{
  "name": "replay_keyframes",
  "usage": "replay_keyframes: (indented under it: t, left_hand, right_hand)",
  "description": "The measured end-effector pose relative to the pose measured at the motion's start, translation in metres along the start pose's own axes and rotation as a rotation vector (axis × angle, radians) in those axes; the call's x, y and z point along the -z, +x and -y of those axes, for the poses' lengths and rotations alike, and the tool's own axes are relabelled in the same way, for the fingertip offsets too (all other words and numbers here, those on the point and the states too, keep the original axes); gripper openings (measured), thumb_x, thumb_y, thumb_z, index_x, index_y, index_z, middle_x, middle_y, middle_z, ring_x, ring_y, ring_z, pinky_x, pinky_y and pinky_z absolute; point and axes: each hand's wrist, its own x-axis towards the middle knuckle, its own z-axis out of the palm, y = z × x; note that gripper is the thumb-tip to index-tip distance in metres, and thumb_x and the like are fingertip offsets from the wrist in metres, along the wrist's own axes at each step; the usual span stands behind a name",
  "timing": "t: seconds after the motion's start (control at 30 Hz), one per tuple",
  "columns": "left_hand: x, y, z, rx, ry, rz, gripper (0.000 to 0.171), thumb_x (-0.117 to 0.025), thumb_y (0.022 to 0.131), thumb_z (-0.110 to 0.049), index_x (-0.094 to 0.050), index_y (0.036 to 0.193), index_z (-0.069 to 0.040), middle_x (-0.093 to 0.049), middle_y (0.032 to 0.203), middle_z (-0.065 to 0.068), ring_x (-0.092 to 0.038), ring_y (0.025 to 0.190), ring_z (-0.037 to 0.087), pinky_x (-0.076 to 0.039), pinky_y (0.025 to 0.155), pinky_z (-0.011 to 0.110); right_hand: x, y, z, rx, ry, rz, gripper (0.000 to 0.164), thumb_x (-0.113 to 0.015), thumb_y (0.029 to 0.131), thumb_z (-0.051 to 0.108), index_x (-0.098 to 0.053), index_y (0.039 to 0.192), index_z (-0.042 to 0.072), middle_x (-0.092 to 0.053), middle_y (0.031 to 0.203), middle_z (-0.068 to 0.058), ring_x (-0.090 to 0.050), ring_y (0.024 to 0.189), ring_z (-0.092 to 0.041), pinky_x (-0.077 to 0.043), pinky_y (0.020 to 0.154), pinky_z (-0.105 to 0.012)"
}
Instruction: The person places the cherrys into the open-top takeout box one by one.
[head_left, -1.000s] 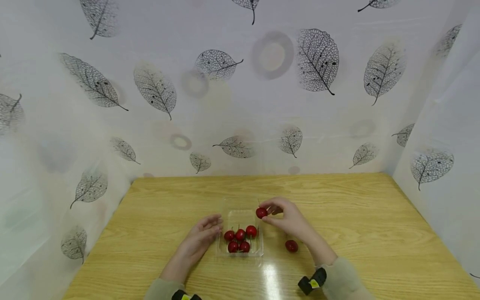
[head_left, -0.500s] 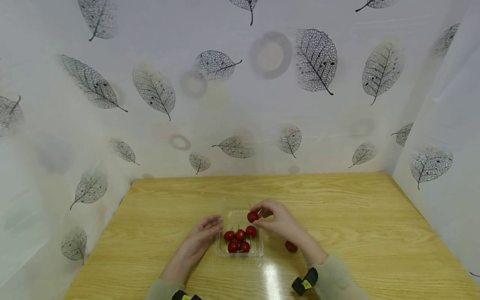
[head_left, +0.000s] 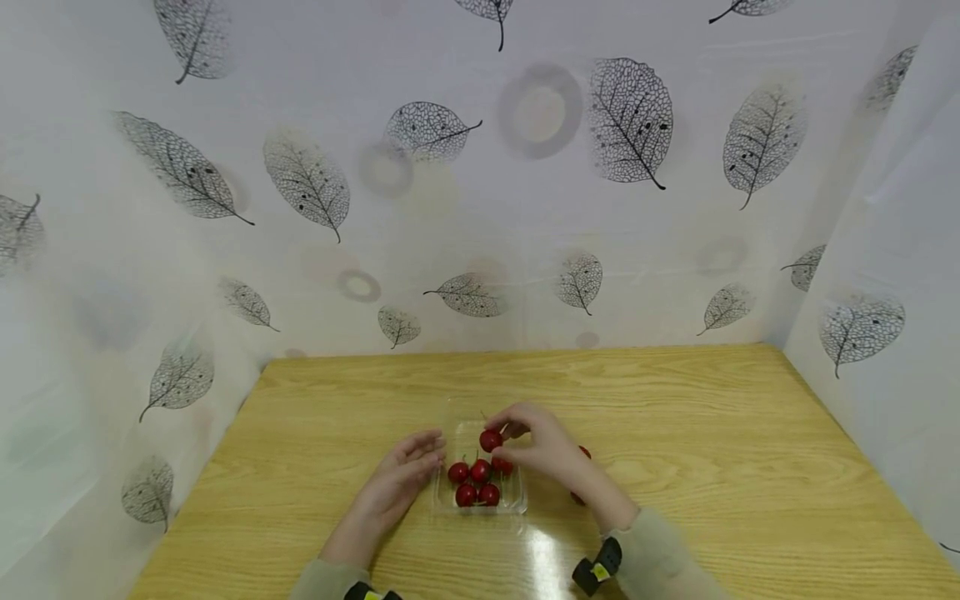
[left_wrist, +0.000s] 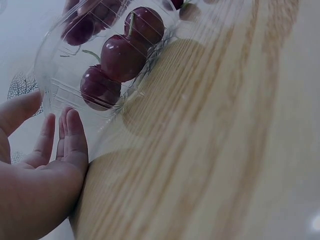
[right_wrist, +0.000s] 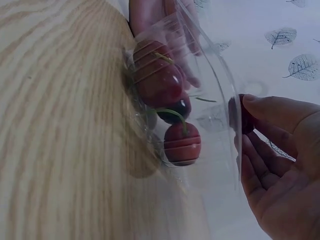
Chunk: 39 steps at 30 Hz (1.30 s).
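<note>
A clear plastic box [head_left: 519, 503] holds several dark red cherries [head_left: 480, 472] with stems. Over the back half of the box, my right hand [head_left: 542, 443] pinches a single cherry [head_left: 491, 440] between thumb and fingers. In the right wrist view this held cherry [right_wrist: 247, 116] shows partly through the clear wall. My left hand [head_left: 405, 477] stands beside the box's left side, fingers extended. The left wrist view has those fingertips [left_wrist: 74, 117] at the box wall; whether they touch it I cannot tell.
Two more cherries lie on the wooden table [head_left: 712, 467] to the right, one farther back [head_left: 584, 452] and one nearer [head_left: 577, 498], both partly hidden by the right forearm. A white leaf-patterned curtain [head_left: 525, 217] borders the table's back and sides.
My right hand has carried the pinched cherry leftward and slightly down, from beside the box's right edge to over its inside. The left hand has stayed in place.
</note>
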Motion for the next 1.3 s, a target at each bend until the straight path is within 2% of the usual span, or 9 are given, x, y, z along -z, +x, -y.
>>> replay_keyframes:
  t: [0.17, 0.37, 0.63, 1.03, 1.3]
  left_hand:
    - [0.000, -0.001, -0.002, -0.001, 0.002, 0.023, 0.060, -0.058, 0.107, -0.004, -0.030, 0.158, 0.009, -0.054, 0.139, 0.005, -0.061, 0.121, 0.007, -0.051, 0.106, 0.019]
    - [-0.001, -0.001, -0.003, 0.009, -0.003, 0.020, 0.061, -0.058, 0.107, -0.004, -0.029, 0.159, 0.009, -0.053, 0.142, 0.007, -0.060, 0.122, 0.007, -0.050, 0.106, 0.018]
    - [-0.001, -0.001, -0.005, 0.004, -0.002, 0.025, 0.059, -0.057, 0.107, -0.003, -0.031, 0.158, 0.009, -0.055, 0.137, 0.002, -0.060, 0.120, 0.006, -0.050, 0.105, 0.018]
    - [-0.001, -0.001, -0.005, 0.004, 0.003, 0.011, 0.059, -0.057, 0.106, -0.003, -0.031, 0.158, 0.010, -0.056, 0.139, 0.003, -0.060, 0.120, 0.005, -0.051, 0.105, 0.018]
    - [-0.001, -0.001, -0.002, 0.003, 0.002, 0.009, 0.061, -0.057, 0.106, -0.002, -0.029, 0.158, 0.012, -0.055, 0.141, 0.006, -0.061, 0.120, 0.005, -0.051, 0.105, 0.018]
  right_hand:
    - [-0.007, 0.000, 0.000, 0.012, -0.010, -0.011, 0.028, -0.084, 0.089, 0.006, -0.076, 0.116, 0.007, -0.075, 0.110, -0.008, -0.072, 0.098, -0.019, -0.061, 0.093, -0.032]
    - [-0.013, 0.000, 0.001, 0.010, -0.059, 0.010, 0.027, -0.084, 0.088, 0.004, -0.076, 0.114, 0.009, -0.075, 0.110, -0.005, -0.072, 0.100, -0.019, -0.061, 0.096, -0.036]
    - [-0.015, 0.001, 0.004, 0.009, -0.102, 0.038, 0.028, -0.084, 0.088, 0.003, -0.076, 0.114, 0.009, -0.076, 0.110, -0.003, -0.072, 0.101, -0.018, -0.060, 0.101, -0.040]
    - [-0.019, 0.002, 0.005, 0.047, -0.209, 0.053, 0.027, -0.086, 0.088, 0.005, -0.077, 0.113, 0.012, -0.076, 0.111, -0.002, -0.071, 0.101, -0.019, -0.061, 0.093, -0.035]
    - [-0.019, 0.000, 0.003, 0.023, -0.184, 0.051, 0.028, -0.084, 0.089, 0.004, -0.076, 0.115, 0.010, -0.075, 0.114, -0.004, -0.071, 0.103, -0.021, -0.061, 0.095, -0.040]
